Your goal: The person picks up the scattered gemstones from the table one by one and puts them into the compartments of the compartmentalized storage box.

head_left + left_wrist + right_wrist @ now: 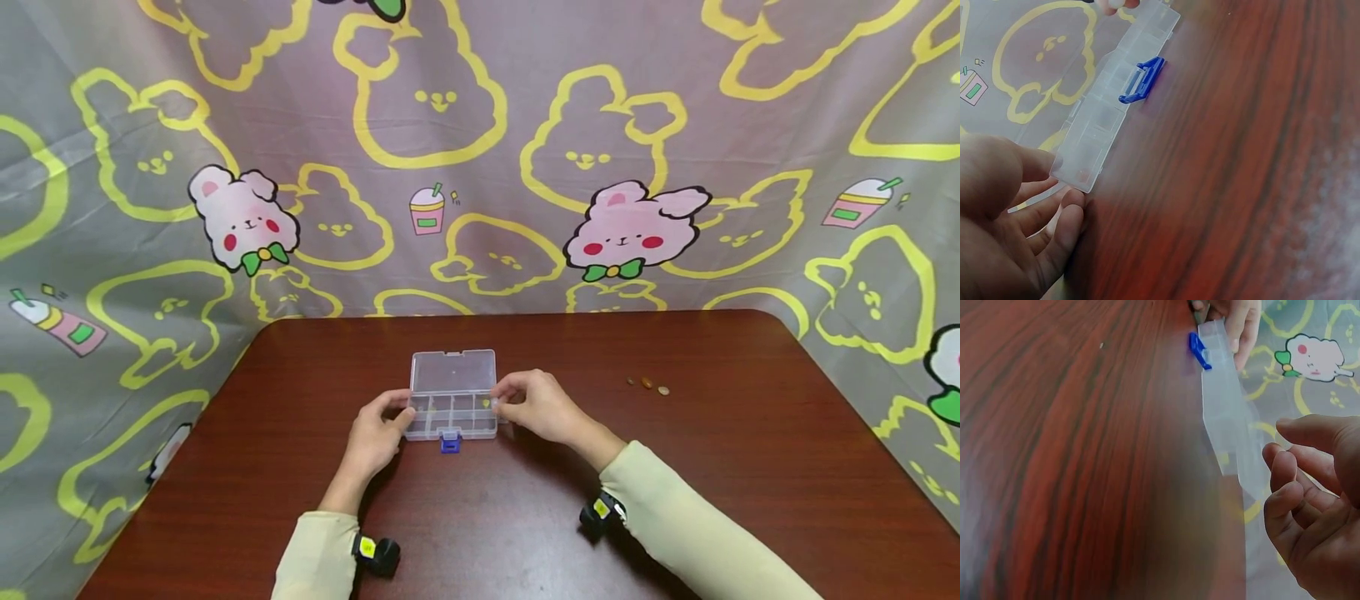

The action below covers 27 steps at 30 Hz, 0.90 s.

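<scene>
A clear plastic compartment box (450,423) lies on the table with its lid (453,372) raised at the back and a blue latch (450,443) at the front. My left hand (377,429) grips the box's left end, thumb at the near side and fingers around the end. At the right end is my right hand (536,406), thumb and forefinger close together over the corner compartment. A small whitish round thing (1115,3) shows between those fingertips; its kind is too small to tell. A yellow piece (486,403) lies in the back right compartment.
Several small stone-like pieces (647,383), brown and pale, lie on the dark wooden table (712,467) to the right of my right hand. Behind the table hangs a curtain (480,192) with a bear and rabbit print.
</scene>
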Each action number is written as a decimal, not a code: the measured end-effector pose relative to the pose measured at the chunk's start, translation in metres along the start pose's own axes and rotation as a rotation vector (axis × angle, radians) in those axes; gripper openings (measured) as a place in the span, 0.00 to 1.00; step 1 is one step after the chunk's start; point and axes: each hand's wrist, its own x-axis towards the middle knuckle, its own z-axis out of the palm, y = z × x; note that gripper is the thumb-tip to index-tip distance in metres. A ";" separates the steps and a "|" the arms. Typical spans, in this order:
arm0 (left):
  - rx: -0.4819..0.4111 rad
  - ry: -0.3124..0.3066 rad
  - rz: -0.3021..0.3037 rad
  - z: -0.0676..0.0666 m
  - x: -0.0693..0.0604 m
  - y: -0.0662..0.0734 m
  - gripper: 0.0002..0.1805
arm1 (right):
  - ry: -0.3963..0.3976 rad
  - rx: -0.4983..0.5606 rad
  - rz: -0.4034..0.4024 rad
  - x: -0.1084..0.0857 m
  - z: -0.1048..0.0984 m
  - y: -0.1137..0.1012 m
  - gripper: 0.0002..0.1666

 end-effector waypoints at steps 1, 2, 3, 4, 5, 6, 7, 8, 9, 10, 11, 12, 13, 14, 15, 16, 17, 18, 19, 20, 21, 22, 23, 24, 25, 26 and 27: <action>-0.001 0.001 0.003 0.000 0.000 0.000 0.17 | 0.000 0.000 -0.004 0.002 0.002 -0.001 0.06; -0.001 0.002 0.005 0.000 -0.001 0.000 0.17 | -0.003 -0.001 -0.006 0.003 0.004 -0.002 0.06; 0.000 0.003 0.009 0.000 -0.001 0.000 0.17 | -0.004 -0.003 -0.012 0.004 0.006 -0.003 0.06; 0.001 0.004 0.010 0.000 -0.001 0.000 0.16 | -0.003 -0.004 -0.016 0.006 0.008 -0.004 0.07; 0.001 0.006 0.010 0.000 -0.001 0.001 0.16 | -0.004 -0.005 -0.020 0.007 0.010 -0.005 0.07; 0.001 0.008 0.008 0.000 -0.001 0.001 0.16 | -0.005 -0.004 -0.021 0.008 0.012 -0.006 0.07; 0.002 0.008 0.005 0.000 -0.001 0.001 0.16 | -0.007 -0.005 -0.019 0.010 0.013 -0.007 0.07; 0.002 0.008 0.008 0.000 -0.001 0.001 0.16 | -0.008 -0.005 -0.018 0.011 0.015 -0.008 0.07; 0.002 0.007 0.005 0.000 -0.001 0.001 0.17 | -0.008 -0.005 -0.021 0.012 0.017 -0.009 0.07; 0.001 0.005 -0.001 0.000 -0.002 0.001 0.16 | -0.008 -0.003 -0.017 0.013 0.018 -0.010 0.07; 0.002 0.005 -0.001 0.000 -0.001 0.001 0.17 | -0.010 0.001 -0.018 0.014 0.020 -0.011 0.07; 0.002 0.004 -0.001 0.000 -0.001 0.001 0.17 | -0.012 0.004 -0.018 0.015 0.021 -0.012 0.07; 0.003 0.005 -0.005 -0.001 -0.001 0.001 0.17 | -0.015 0.007 -0.019 0.017 0.023 -0.013 0.07; 0.007 0.006 0.001 -0.001 -0.001 0.001 0.17 | -0.018 0.010 -0.021 0.018 0.025 -0.014 0.07; 0.006 0.008 -0.005 -0.001 -0.001 0.000 0.17 | -0.020 0.012 -0.022 0.019 0.026 -0.016 0.07; 0.007 0.009 -0.004 -0.001 -0.001 0.000 0.17 | -0.023 0.013 -0.019 0.021 0.028 -0.017 0.07; 0.007 0.011 -0.003 -0.002 -0.001 0.000 0.17 | -0.026 0.014 -0.022 0.022 0.030 -0.018 0.06; 0.006 0.012 -0.003 -0.002 -0.001 0.000 0.16 | -0.029 0.011 -0.022 0.024 0.032 -0.019 0.06; 0.006 0.012 -0.003 -0.002 -0.001 0.000 0.16 | -0.032 0.010 -0.021 0.025 0.034 -0.021 0.06; 0.005 0.012 -0.003 -0.002 -0.001 0.000 0.16 | -0.034 0.006 -0.022 0.027 0.035 -0.022 0.06; 0.002 0.011 -0.007 -0.002 -0.001 0.000 0.16 | -0.038 0.001 -0.028 0.028 0.037 -0.023 0.06; 0.001 0.010 -0.007 -0.001 -0.001 0.000 0.16 | -0.044 -0.004 -0.036 0.029 0.040 -0.025 0.06; 0.001 0.008 -0.007 -0.001 -0.001 0.000 0.16 | -0.049 -0.008 -0.039 0.030 0.042 -0.026 0.06; -0.001 0.006 -0.008 -0.001 0.000 0.000 0.16 | -0.054 -0.009 -0.043 0.032 0.044 -0.027 0.06; -0.002 0.004 -0.006 -0.001 0.000 0.000 0.16 | -0.060 -0.012 -0.046 0.033 0.046 -0.029 0.06; -0.004 0.002 0.000 -0.001 0.000 0.000 0.16 | -0.065 -0.014 -0.051 0.033 0.048 -0.031 0.06; -0.006 0.002 0.004 0.000 0.000 0.000 0.16 | -0.072 -0.012 -0.050 0.034 0.050 -0.032 0.06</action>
